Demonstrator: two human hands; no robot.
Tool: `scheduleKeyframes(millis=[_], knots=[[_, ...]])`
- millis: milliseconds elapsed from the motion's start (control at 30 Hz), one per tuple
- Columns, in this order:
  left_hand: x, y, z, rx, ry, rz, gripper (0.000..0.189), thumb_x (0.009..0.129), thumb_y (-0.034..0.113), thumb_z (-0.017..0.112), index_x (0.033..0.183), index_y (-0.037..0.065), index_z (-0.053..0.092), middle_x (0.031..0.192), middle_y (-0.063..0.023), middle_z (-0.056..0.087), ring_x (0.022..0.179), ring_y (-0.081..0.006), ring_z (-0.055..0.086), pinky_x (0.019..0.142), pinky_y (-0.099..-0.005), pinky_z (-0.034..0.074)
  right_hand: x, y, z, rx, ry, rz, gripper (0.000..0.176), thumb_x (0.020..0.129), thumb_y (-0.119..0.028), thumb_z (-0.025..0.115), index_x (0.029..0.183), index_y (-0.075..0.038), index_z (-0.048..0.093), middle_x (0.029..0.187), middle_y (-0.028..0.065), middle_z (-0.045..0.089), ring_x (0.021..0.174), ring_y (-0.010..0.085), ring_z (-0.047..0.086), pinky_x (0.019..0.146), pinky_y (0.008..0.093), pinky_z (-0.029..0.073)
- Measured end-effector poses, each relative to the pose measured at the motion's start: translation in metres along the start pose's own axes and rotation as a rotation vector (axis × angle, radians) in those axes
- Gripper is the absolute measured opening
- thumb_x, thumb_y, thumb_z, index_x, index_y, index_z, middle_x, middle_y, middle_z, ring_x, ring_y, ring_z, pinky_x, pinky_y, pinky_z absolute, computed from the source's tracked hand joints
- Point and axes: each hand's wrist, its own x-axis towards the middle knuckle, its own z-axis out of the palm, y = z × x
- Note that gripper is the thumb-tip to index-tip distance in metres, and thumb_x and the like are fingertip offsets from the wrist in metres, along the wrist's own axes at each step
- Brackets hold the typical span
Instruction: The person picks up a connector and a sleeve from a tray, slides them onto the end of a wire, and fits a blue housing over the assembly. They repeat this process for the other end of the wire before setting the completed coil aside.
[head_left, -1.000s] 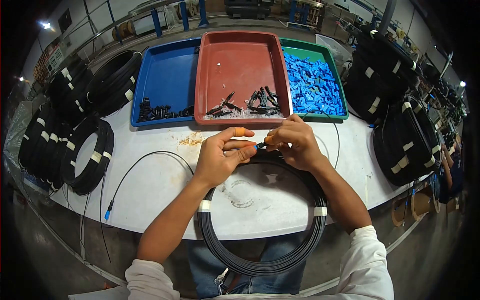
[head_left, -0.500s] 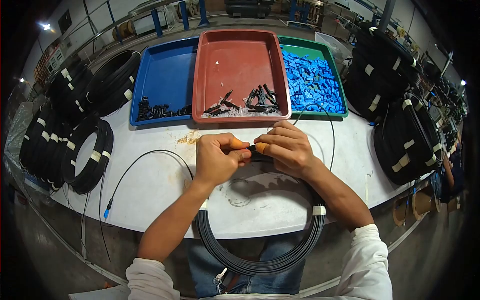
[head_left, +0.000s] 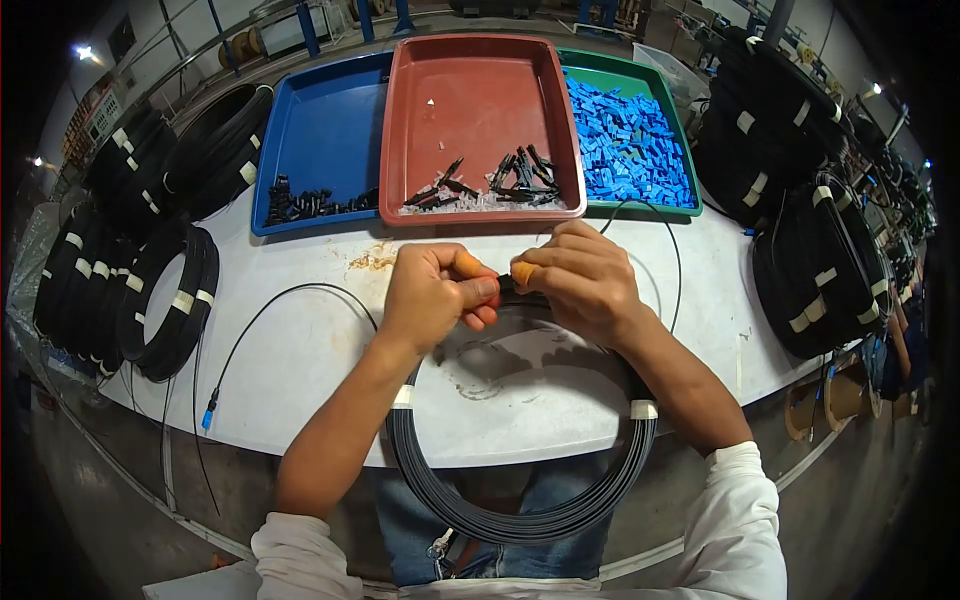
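Note:
My left hand (head_left: 428, 292) and my right hand (head_left: 585, 282) meet above the table, fingertips pinched close together. Between them shows a small black cable connector (head_left: 506, 284), mostly hidden by the fingers; both hands grip it. Orange covers wrap a finger of each hand. Below hangs a coil of black cable (head_left: 520, 524), bound with white tape and extending past the table's front edge over my lap. One loose cable end with a blue connector (head_left: 209, 414) lies on the left of the table. Another black cable strand (head_left: 679, 262) loops up on the right.
A blue tray (head_left: 318, 130) with black parts, a red tray (head_left: 470, 90) with black and clear pieces, and a green tray (head_left: 690, 180) full of blue connector parts stand at the back. Taped cable coils (head_left: 170, 300) crowd the left; more coils (head_left: 815, 270) stand right.
The view has shifted slightly, so the trays appear higher. My left fingers have changed their pinch and lower fingers now show; my right hand keeps its grip on the connector.

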Motion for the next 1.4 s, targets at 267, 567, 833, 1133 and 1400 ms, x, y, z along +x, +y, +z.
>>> scheduleKeyframes(millis=[267, 567, 833, 1133, 1400], knots=[[-0.008, -0.01, 0.013, 1.159, 0.292, 1.386, 0.015, 0.063, -0.009, 0.067, 0.077, -0.002, 0.069, 0.062, -0.0109, 0.064, 0.051, -0.0236, 0.065, 0.049, -0.0303, 0.049, 0.012, -0.016, -0.005, 0.847, -0.164, 1.065, 0.011, 0.076, 0.009, 0.074, 0.076, 0.001, 0.067, 0.07, 0.0075, 0.07, 0.065, 0.0114, 0.065, 0.057, 0.0272, 0.052], [-0.006, -0.002, 0.012, 0.218, 0.134, 0.18, 0.007, 0.085, -0.012, 0.065, 0.082, -0.006, 0.066, 0.072, -0.011, 0.069, 0.058, -0.0121, 0.066, 0.05, -0.0221, 0.054, 0.001, -0.01, 0.001, 0.147, -0.005, 0.273, 0.02, 0.066, 0.011, 0.072, 0.081, -0.003, 0.068, 0.081, 0.0089, 0.071, 0.067, 0.0209, 0.065, 0.058, 0.0324, 0.05], [-0.008, -0.014, 0.017, 0.877, 0.351, 1.088, 0.013, 0.061, -0.013, 0.063, 0.071, -0.005, 0.064, 0.068, -0.0132, 0.067, 0.052, -0.0234, 0.065, 0.05, -0.029, 0.051, -0.002, -0.016, 0.005, 0.388, -0.042, 0.598, 0.02, 0.066, 0.013, 0.071, 0.081, 0.001, 0.066, 0.077, 0.01, 0.071, 0.069, 0.0181, 0.066, 0.059, 0.032, 0.052], [-0.004, -0.012, 0.014, 0.647, 0.293, 0.759, 0.007, 0.074, -0.013, 0.069, 0.076, -0.007, 0.065, 0.066, -0.0092, 0.066, 0.052, -0.0158, 0.065, 0.049, -0.0252, 0.05, 0.001, -0.013, 0.001, 0.406, -0.059, 0.619, 0.015, 0.075, 0.01, 0.073, 0.085, 0.0, 0.067, 0.082, 0.0098, 0.073, 0.069, 0.0168, 0.066, 0.064, 0.0305, 0.054], [-0.001, -0.02, 0.014, 0.506, 0.213, 0.57, 0.01, 0.075, -0.014, 0.066, 0.075, -0.004, 0.065, 0.062, -0.0096, 0.066, 0.052, -0.0165, 0.066, 0.048, -0.0273, 0.052, 0.0, -0.014, 0.002, 0.165, -0.051, 0.335, 0.023, 0.067, 0.016, 0.068, 0.082, 0.0, 0.066, 0.084, 0.0098, 0.073, 0.071, 0.0239, 0.069, 0.065, 0.0338, 0.056]])
